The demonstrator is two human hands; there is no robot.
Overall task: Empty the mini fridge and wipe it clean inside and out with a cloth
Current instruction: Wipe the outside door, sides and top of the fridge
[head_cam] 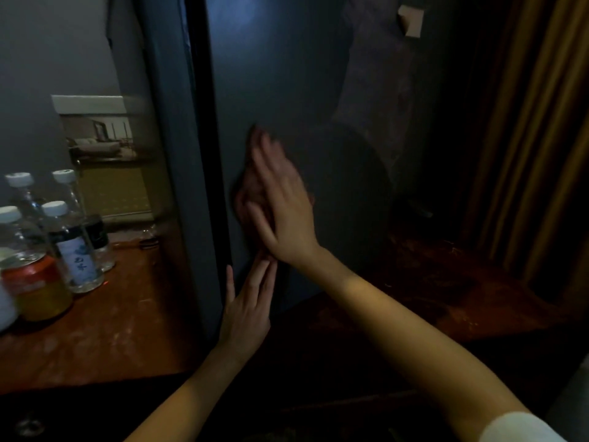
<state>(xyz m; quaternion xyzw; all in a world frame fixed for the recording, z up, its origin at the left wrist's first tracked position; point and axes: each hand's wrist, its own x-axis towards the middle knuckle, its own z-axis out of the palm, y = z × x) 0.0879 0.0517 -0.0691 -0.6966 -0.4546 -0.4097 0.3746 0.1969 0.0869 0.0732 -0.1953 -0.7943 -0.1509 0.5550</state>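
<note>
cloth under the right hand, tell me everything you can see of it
The cloth looks like a small reddish-brown rag, soft and bunched, blurred in the dim light. The right hand presses it with straight fingers against the dark, smooth upright face of the mini fridge and covers most of it; only its left edge and a bit by the fingertips show. The left hand lies flat just below; whether it touches the cloth cannot be told.

Right hand (280,202), motion-blurred at the fingers, hides most of the cloth (246,194) against the fridge (280,74), whose top runs past the upper edge; the leftmost bottle (12,231) is cut off at left, and the can (35,285) is blurred, its print unreadable.
</note>
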